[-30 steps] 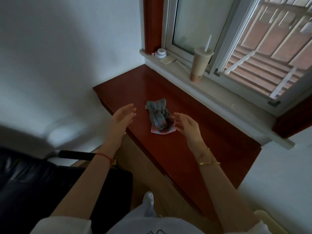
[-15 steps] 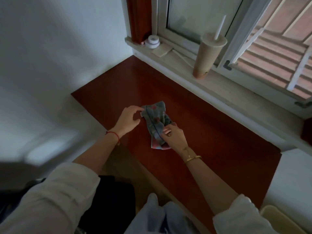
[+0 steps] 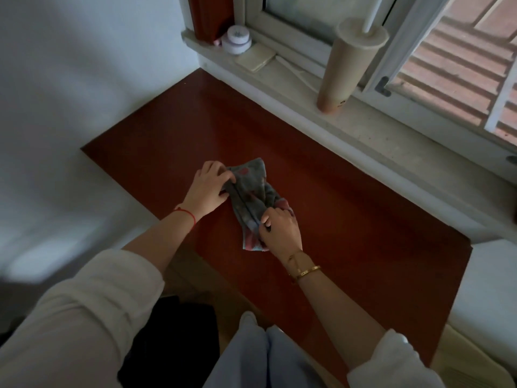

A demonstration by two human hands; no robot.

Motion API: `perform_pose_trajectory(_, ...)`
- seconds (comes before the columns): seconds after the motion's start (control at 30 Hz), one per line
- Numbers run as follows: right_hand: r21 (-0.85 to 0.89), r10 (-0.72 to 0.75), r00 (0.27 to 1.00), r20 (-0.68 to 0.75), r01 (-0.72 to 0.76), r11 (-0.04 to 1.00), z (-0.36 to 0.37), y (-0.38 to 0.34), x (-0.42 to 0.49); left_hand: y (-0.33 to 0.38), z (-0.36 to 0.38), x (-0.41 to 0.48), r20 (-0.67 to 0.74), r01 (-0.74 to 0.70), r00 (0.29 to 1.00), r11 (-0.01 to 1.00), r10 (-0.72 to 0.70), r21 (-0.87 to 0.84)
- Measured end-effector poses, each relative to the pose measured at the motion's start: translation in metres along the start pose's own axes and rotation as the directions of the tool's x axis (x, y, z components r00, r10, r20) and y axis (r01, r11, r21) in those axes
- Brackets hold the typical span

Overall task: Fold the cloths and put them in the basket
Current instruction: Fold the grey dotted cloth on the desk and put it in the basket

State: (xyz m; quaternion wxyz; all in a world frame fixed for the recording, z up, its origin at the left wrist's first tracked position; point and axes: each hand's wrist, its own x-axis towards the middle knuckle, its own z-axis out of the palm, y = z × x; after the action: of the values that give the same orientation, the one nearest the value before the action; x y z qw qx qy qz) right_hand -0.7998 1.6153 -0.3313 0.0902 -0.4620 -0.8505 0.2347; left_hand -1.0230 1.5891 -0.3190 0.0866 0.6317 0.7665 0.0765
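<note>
Cloth (image 3: 253, 196): soft, rumpled grey fabric with reddish blotches, bunched lengthwise on the smooth, red-brown wooden surface (image 3: 349, 214). Left hand (image 3: 208, 190) pinches its far corner with curled fingers; right hand (image 3: 281, 231) grips its near end, fingers curled into the folds. Windowsill (image 3: 372, 127): pale stone, bearing a tall tan cup (image 3: 345, 70) with straw and a round white tin (image 3: 237, 40).

We see a tall tan cup (image 3: 344, 71) with a straw on the windowsill (image 3: 391, 138). A small round tin (image 3: 238, 40) sits at its left end.
</note>
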Motion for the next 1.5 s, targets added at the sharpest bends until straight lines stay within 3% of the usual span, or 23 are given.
perform_pose_trajectory(0.1,-0.054,-0.005,0.994,0.112,0.011,0.998,0.000,-0.002,-0.001,0.000,-0.001,0.001,0.055,-0.027,0.998,1.000,0.027,0.000)
perform_pose_trajectory(0.23,-0.137,0.024,0.997,0.072,-0.014,0.991,0.008,-0.011,-0.006,-0.001,-0.001,-0.001,0.040,-0.039,0.998,0.999,0.039,-0.001)
perform_pose_trajectory(0.47,-0.056,0.116,0.993,0.036,-0.114,0.992,0.009,-0.010,-0.009,0.001,-0.005,-0.014,-0.089,-0.079,0.994,0.984,0.065,-0.158)
perform_pose_trajectory(0.67,0.172,0.216,0.976,-0.024,-0.209,0.963,-0.007,-0.031,-0.020,0.028,-0.045,-0.030,-0.132,-0.170,0.982,0.933,0.134,-0.318)
perform_pose_trajectory(0.83,0.390,0.190,0.979,-0.073,-0.147,0.909,-0.032,-0.043,-0.027,0.065,-0.089,-0.047,-0.115,-0.192,0.981,0.814,0.154,-0.548)
perform_pose_trajectory(1.1,0.574,0.215,0.960,-0.180,-0.075,0.816,-0.097,-0.039,-0.049,0.100,-0.148,-0.067,-0.062,-0.248,0.963,0.782,0.261,-0.571)
perform_pose_trajectory(1.23,0.574,0.216,0.930,-0.298,-0.006,0.819,-0.145,-0.013,-0.067,0.109,-0.175,-0.075,-0.079,-0.253,0.965,0.813,0.250,-0.525)
perform_pose_trajectory(1.33,0.505,0.110,0.921,-0.373,0.102,0.857,-0.187,0.002,-0.081,0.124,-0.192,-0.083,-0.092,-0.228,0.973,0.800,0.213,-0.556)
perform_pose_trajectory(1.5,0.355,-0.091,0.871,-0.483,0.290,0.889,-0.262,0.010,-0.098,0.159,-0.226,-0.096,-0.249,-0.259,0.959,0.766,0.134,-0.588)
